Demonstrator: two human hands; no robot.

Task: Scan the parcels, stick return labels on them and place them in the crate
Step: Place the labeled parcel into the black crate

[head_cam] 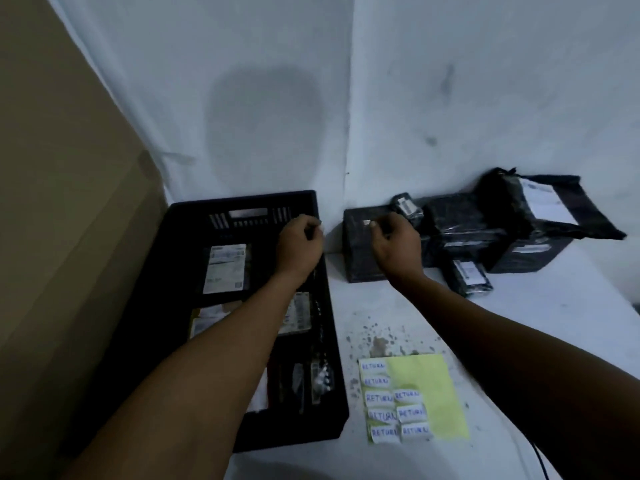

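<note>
My right hand point(396, 245) pinches a small white label point(367, 222) just above the top of a dark box parcel point(360, 258) that stands against the wall. My left hand point(300, 244) hovers over the far right corner of the black crate point(194, 216), its fingers curled, with nothing clearly visible in them. Inside the crate lie several parcels, one with a white shipping label point(225, 268). A yellow-green sheet point(429, 386) with several white "RETURN" stickers lies on the table near me.
More black wrapped parcels point(467, 223) are piled at the back right, and a small one point(469, 277) lies in front of them. A tall cardboard panel point(62, 202) stands on the left. White walls meet in a corner behind the crate. A stain point(379, 342) marks the table.
</note>
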